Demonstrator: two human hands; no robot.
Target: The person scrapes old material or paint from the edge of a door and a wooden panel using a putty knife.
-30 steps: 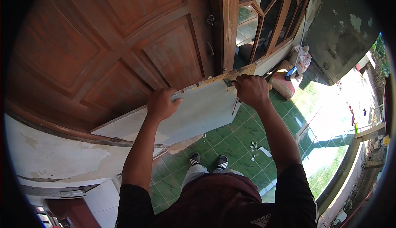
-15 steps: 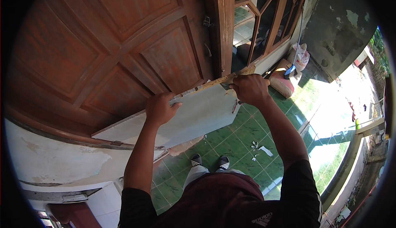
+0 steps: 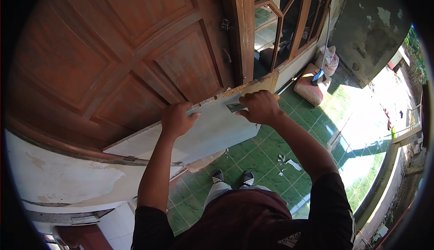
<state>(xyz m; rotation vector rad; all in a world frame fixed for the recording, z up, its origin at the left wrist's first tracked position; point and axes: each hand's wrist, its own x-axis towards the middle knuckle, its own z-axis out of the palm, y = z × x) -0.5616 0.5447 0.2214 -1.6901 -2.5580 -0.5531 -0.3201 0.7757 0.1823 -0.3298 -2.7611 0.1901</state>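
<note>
My left hand (image 3: 176, 121) is closed over the top edge of a pale, painted board (image 3: 212, 134), thumb on the near face. My right hand (image 3: 262, 108) grips a putty knife (image 3: 234, 107), its handle end poking out past the fingers on the right. The flat metal blade points left and lies against the board's face, just below its top edge. Along that edge and at the right end, yellowish bare wood (image 3: 266, 83) shows beside the whitish coating. The board stands tilted on its long side in front of the brown door.
A panelled wooden door (image 3: 131, 51) rises behind the board, with a glazed wooden window frame (image 3: 289, 24) to its right. Pale scraps (image 3: 293, 164) lie on the green tiles (image 3: 253, 157). Farther right are a filled sack (image 3: 311, 85) and a blue-headed broom (image 3: 318, 76).
My right hand and the putty knife have moved left and slightly down along the board, from its right corner onto the face. The left hand keeps its hold.
</note>
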